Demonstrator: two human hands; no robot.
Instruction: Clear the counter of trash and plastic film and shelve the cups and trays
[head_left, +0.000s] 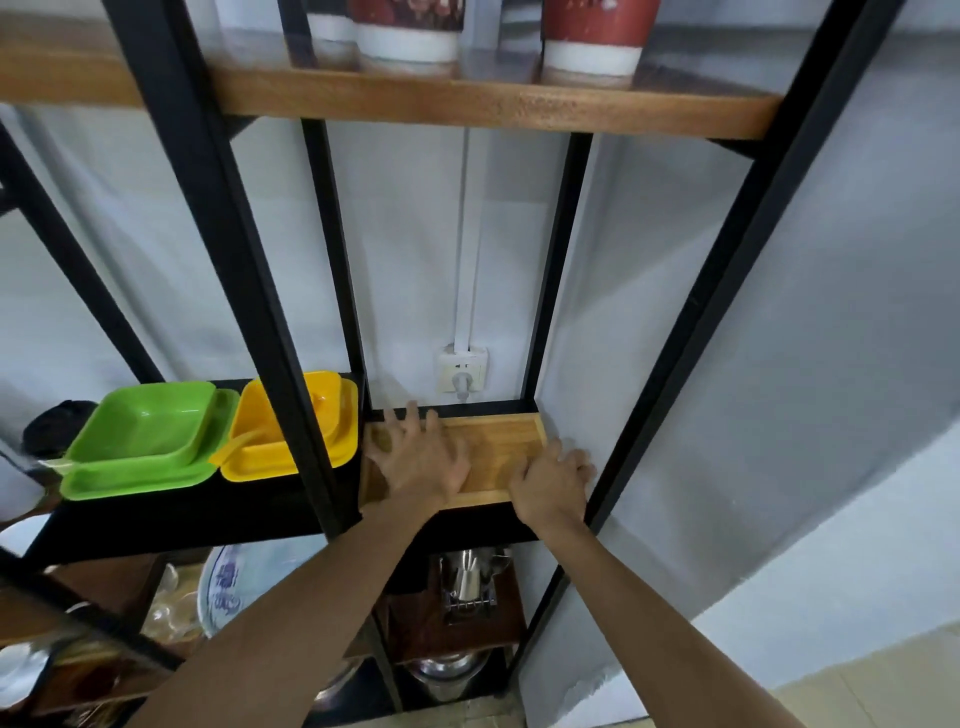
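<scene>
Left hand (423, 457) flat, fingers spread, right hand (550, 480) loosely curved: both pressing rectangular wooden tray (498, 447).

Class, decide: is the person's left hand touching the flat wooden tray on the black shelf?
Touching. The head view shows the left hand lying palm-down with fingers spread on the flat wooden tray, with no gap visible between them.
</scene>
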